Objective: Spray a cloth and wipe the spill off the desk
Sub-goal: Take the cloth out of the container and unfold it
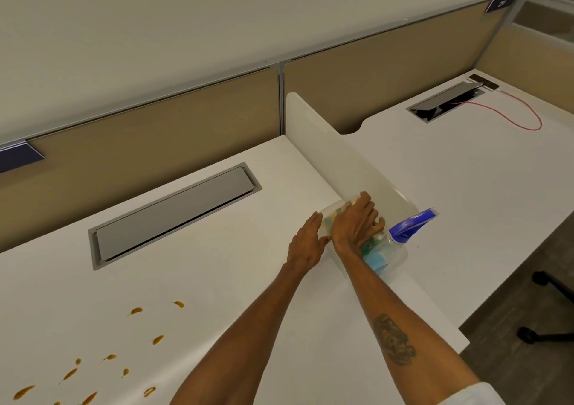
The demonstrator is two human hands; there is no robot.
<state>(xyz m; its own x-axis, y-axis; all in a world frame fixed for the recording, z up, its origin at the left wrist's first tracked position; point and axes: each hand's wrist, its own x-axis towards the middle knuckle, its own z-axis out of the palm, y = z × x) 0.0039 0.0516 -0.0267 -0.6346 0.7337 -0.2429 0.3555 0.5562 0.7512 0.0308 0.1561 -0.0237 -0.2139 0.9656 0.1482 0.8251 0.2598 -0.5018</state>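
Evidently fetching supplies: steadying bin (330, 212) with flat left hand (306, 243); reaching right hand (355, 222) inside, grip unclear; bottle (403, 227) just beside; spill (71, 373) lying well apart on desk (217, 280); next needing cloth lifted out, then sprayed.

Pretty standard cubicle setup: two white desks, the near desk (217, 280) and the neighbouring desk (466, 171), side by side with a frosted divider (326, 156) standing between them. Tan partition panels (155, 131) in grey metal frames run along the back under a plain off-white wall (217, 16). The near one has a closed grey cable hatch (174, 215), the other one's cable hatch (447, 100) is propped open with a red cable (528, 115) looping out, and down on the right there's grey-brown carpet (512, 327) with black chair legs (553, 283) poking in.
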